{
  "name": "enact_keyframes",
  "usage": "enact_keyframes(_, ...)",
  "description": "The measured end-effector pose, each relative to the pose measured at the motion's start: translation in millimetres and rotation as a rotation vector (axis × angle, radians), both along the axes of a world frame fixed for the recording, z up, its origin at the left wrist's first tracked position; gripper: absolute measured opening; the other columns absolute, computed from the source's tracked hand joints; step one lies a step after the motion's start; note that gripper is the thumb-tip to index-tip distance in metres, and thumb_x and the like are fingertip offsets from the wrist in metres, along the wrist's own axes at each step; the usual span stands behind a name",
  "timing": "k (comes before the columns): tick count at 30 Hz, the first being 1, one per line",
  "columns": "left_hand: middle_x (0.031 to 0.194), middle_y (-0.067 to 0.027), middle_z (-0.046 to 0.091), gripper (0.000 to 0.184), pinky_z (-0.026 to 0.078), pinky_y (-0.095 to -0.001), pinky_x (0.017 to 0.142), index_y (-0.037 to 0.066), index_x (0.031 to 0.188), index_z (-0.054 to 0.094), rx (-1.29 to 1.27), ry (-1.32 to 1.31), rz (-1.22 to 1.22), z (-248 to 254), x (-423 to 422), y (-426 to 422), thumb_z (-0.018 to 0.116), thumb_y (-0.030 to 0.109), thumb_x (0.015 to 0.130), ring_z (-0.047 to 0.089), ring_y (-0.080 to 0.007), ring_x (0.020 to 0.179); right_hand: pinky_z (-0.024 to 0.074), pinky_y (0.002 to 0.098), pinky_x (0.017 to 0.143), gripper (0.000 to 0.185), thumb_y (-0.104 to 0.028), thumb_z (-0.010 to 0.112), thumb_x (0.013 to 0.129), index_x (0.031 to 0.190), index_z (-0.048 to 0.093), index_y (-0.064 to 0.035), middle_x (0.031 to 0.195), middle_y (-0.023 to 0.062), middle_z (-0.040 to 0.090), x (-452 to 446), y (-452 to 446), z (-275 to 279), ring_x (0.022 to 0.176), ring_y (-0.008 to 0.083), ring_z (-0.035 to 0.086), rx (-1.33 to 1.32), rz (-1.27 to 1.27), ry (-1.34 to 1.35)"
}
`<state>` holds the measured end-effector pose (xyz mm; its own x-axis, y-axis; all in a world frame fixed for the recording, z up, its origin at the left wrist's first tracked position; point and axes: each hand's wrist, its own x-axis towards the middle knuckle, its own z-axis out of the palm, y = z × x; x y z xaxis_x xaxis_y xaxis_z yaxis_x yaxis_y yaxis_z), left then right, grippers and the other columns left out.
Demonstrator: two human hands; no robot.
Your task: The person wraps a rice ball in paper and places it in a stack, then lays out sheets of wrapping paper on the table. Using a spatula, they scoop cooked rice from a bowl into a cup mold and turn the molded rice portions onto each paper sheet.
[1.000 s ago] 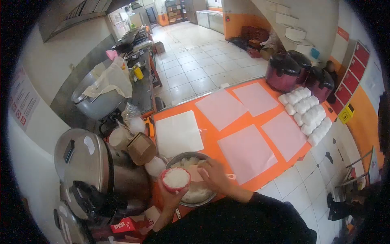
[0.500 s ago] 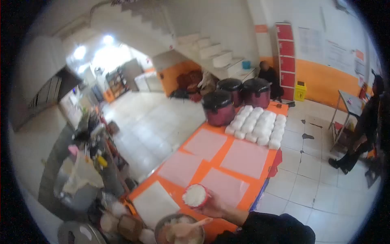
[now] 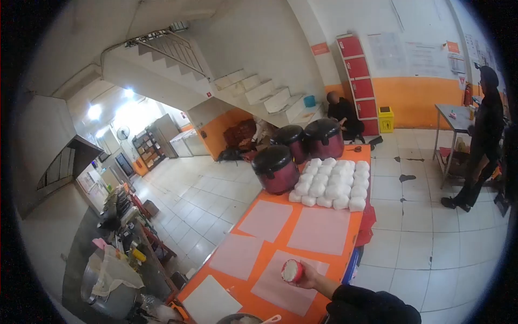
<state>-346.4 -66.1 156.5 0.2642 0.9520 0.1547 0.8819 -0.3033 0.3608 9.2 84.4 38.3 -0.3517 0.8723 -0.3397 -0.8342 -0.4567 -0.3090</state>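
My right hand is wrapped round a small red cup filled with what looks like white rice. The cup is over a pinkish sheet of paper on the orange table, its open top facing the camera. Several more sheets lie flat around it, among them a whiter sheet at the near left. At the bottom edge, a metal bowl with white contents is partly cut off, and a pale spoon handle sticks out of it. My left hand is out of view.
White wrapped bundles sit in rows at the table's far end, beside dark red rice cookers. A cluttered counter runs along the left. One person sits by the red lockers; another person stands at a metal table.
My right hand and the cup have moved forward and right, from near the bowl to over the paper sheet. The view has tilted, leaving less of the bowl in sight.
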Motion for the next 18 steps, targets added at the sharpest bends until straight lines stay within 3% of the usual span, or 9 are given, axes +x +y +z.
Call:
enact_keyframes(7,0.12,-0.0162,0.045,0.041,0.034,-0.0389,0.095,0.004,0.111,0.052,0.072,0.072,-0.008,12.0,4.5,-1.1,0.06,0.01,0.072,0.043,-0.0304,0.114,0.0458,0.0414,0.082,0.046,-0.044,0.034,0.09,0.118,0.047,-0.0097,0.112,0.0099,0.053,7.7,-4.3,27.4,0.1,0.0253,0.054,0.027,-0.087,-0.152)
enact_keyframes(9,0.12,-0.0164,0.045,0.041,0.035,-0.0382,0.096,0.003,0.111,0.052,0.087,0.088,0.007,14.5,2.8,-8.6,0.061,0.008,0.071,0.044,-0.0301,0.114,0.0459,0.042,0.082,0.047,-0.046,0.038,0.088,0.117,0.048,-0.0104,0.109,0.0088,0.055,13.3,-8.0,47.9,0.098,0.0229,0.055,0.066,-0.061,-0.447)
enact_keyframes(11,0.119,-0.0165,0.045,0.041,0.035,-0.0379,0.096,0.003,0.111,0.052,0.021,0.094,0.066,20.7,1.3,-26.4,0.061,0.007,0.071,0.044,-0.0299,0.114,0.0478,0.0352,0.074,0.047,-0.047,0.043,0.086,0.115,0.049,-0.0115,0.106,0.0074,0.056,15.5,9.8,-5.5,0.091,0.0195,0.057,0.106,-0.071,-0.495)
enact_keyframes(12,0.114,-0.0153,0.047,0.034,0.036,-0.0378,0.092,0.004,0.101,0.056,0.024,-0.043,0.138,26.2,2.1,-25.2,0.064,0.005,0.067,0.046,-0.03,0.109,0.0479,0.0359,0.073,0.043,-0.043,0.042,0.087,0.116,0.049,-0.0114,0.106,0.0063,0.055,15.1,5.6,20.0,0.089,0.019,0.057,0.106,-0.069,-0.623)
enact_keyframes(13,0.11,-0.014,0.049,0.028,0.038,-0.0377,0.089,0.005,0.091,0.059,0.043,-0.184,0.205,26.8,0.9,-22.6,0.067,0.003,0.064,0.049,-0.03,0.104,0.0456,0.0393,0.08,0.041,-0.036,0.05,0.084,0.116,0.048,-0.0101,0.105,0.0088,0.055,14.1,7.7,27.3,0.093,0.0221,0.055,0.184,-0.065,-0.772)
enact_keyframes(14,0.11,-0.014,0.049,0.028,0.038,-0.0377,0.089,0.005,0.091,0.059,0.022,-0.187,0.217,22.5,-3.8,-26.3,0.067,0.003,0.064,0.049,-0.03,0.104,0.0456,0.0393,0.08,0.041,-0.036,0.05,0.084,0.116,0.048,-0.0101,0.105,0.0088,0.055,12.5,11.6,22.3,0.093,0.0221,0.055,0.169,-0.048,-0.777)
enact_keyframes(16,0.098,-0.0111,0.052,0.021,0.039,-0.0379,0.083,0.005,0.075,0.059,0.036,-0.361,0.251,14.0,-10.8,-30.9,0.071,0.001,0.059,0.051,-0.0276,0.094,0.0428,0.0397,0.084,0.042,-0.029,0.058,0.077,0.113,0.049,-0.0105,0.105,0.0141,0.052,12.4,14.6,15.6,0.098,0.0274,0.051,0.888,-0.248,-1.645)
enact_keyframes(18,0.095,-0.0116,0.053,0.02,0.039,-0.038,0.082,0.005,0.074,0.06,0.044,-0.329,0.233,10.2,-12.4,-31.2,0.071,0.001,0.059,0.051,-0.0274,0.093,0.0411,0.0405,0.086,0.044,-0.028,0.06,0.075,0.114,0.048,-0.0102,0.109,0.0171,0.049,9.1,14.5,21.5,0.101,0.0311,0.048,1.03,-0.17,-1.75)
